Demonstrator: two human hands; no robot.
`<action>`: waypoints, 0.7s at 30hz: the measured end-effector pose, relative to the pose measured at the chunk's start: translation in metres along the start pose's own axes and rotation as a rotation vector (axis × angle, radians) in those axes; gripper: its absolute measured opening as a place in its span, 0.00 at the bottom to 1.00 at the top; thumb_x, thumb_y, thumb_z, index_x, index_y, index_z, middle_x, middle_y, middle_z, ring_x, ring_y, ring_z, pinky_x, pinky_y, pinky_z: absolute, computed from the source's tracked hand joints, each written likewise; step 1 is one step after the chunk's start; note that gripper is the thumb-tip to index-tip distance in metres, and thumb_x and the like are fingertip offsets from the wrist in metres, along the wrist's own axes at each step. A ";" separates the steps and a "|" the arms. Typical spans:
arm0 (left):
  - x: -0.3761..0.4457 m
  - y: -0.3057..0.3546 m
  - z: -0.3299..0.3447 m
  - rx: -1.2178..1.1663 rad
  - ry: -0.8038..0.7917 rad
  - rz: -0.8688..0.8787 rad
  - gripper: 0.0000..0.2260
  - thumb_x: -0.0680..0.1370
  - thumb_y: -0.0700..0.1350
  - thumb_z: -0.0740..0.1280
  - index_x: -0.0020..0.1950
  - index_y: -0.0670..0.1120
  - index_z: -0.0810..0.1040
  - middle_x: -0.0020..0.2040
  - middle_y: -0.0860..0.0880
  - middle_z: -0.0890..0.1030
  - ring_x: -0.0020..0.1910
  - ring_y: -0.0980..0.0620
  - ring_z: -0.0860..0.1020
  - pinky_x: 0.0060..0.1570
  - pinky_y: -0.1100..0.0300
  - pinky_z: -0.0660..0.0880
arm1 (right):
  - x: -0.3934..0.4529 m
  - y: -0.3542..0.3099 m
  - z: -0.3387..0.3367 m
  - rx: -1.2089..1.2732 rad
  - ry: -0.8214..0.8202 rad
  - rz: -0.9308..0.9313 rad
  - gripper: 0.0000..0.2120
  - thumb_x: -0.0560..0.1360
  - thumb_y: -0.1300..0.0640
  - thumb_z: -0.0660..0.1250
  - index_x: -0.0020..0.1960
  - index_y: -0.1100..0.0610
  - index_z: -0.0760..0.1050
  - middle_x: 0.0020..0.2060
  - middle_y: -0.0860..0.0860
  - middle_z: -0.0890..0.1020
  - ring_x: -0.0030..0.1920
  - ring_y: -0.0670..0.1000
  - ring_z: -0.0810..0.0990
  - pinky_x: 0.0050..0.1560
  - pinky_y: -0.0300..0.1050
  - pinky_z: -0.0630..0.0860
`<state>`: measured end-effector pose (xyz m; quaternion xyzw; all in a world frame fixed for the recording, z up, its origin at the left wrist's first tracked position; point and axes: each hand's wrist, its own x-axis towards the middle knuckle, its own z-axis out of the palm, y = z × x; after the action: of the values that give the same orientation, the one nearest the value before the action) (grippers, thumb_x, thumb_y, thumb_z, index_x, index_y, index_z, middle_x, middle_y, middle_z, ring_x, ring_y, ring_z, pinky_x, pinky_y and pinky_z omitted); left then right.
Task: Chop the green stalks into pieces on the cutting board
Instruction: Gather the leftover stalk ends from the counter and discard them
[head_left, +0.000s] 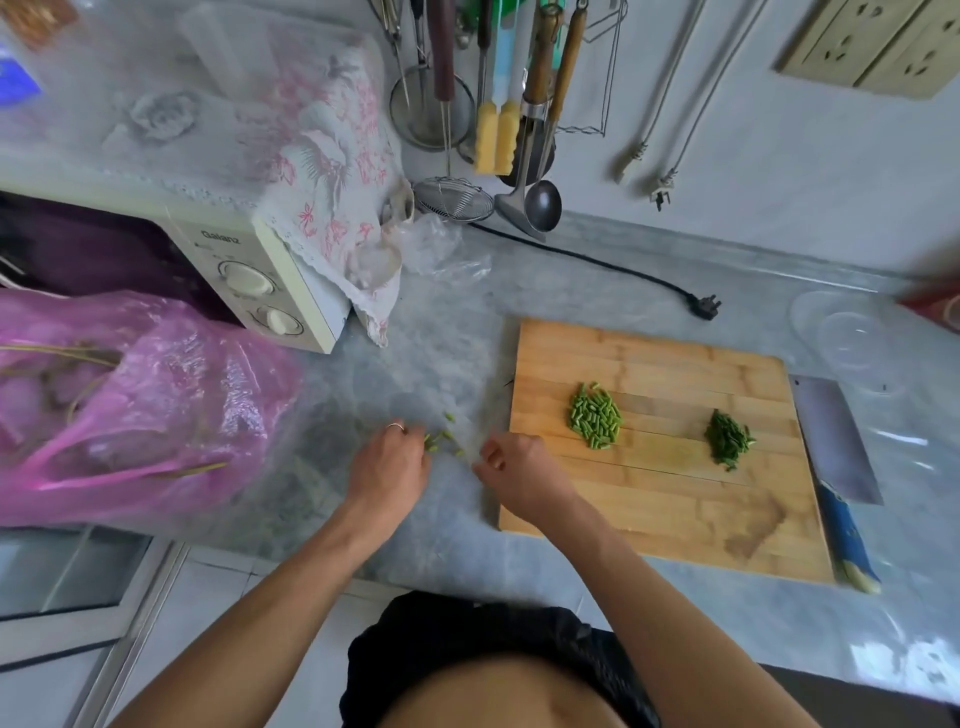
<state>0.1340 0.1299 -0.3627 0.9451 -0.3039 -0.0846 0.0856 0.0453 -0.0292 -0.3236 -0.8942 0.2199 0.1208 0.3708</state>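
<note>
While two hands (447, 462) hover, two green piles (596, 415), one cleaver (834, 439)

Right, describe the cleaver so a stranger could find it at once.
Start at the wooden cutting board on the grey counter. Along its right edge lies the cleaver, flat on the counter, with a broad grey blade and a blue handle pointing toward the person. It is the only blade lying there; other utensils hang on the wall.

hands (387, 462): 2 | cutting board (670, 519): 1 | chopped piles (596, 415): 2 | cleaver (836, 441): 1
</note>
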 end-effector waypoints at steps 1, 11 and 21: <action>0.002 0.001 -0.003 0.013 -0.041 -0.013 0.08 0.64 0.36 0.77 0.38 0.40 0.78 0.36 0.40 0.77 0.33 0.37 0.80 0.26 0.53 0.75 | 0.007 -0.005 0.002 -0.032 -0.005 -0.009 0.11 0.75 0.57 0.68 0.55 0.61 0.78 0.48 0.57 0.83 0.50 0.57 0.80 0.48 0.49 0.78; 0.009 -0.005 -0.005 0.113 -0.116 -0.112 0.11 0.80 0.43 0.61 0.62 0.44 0.73 0.59 0.42 0.77 0.61 0.43 0.75 0.55 0.52 0.73 | 0.059 -0.026 0.019 -0.354 -0.017 -0.118 0.10 0.79 0.59 0.61 0.59 0.62 0.71 0.55 0.60 0.75 0.54 0.63 0.78 0.47 0.53 0.74; -0.001 -0.043 -0.009 -0.837 0.085 -0.389 0.07 0.74 0.36 0.70 0.41 0.48 0.81 0.37 0.43 0.83 0.37 0.50 0.78 0.41 0.55 0.74 | 0.079 -0.040 0.018 -0.520 -0.123 -0.100 0.12 0.77 0.68 0.58 0.60 0.62 0.69 0.57 0.59 0.70 0.52 0.63 0.78 0.42 0.50 0.69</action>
<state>0.1589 0.1660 -0.3629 0.8714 -0.0569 -0.1754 0.4546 0.1326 -0.0152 -0.3420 -0.9601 0.1141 0.2088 0.1469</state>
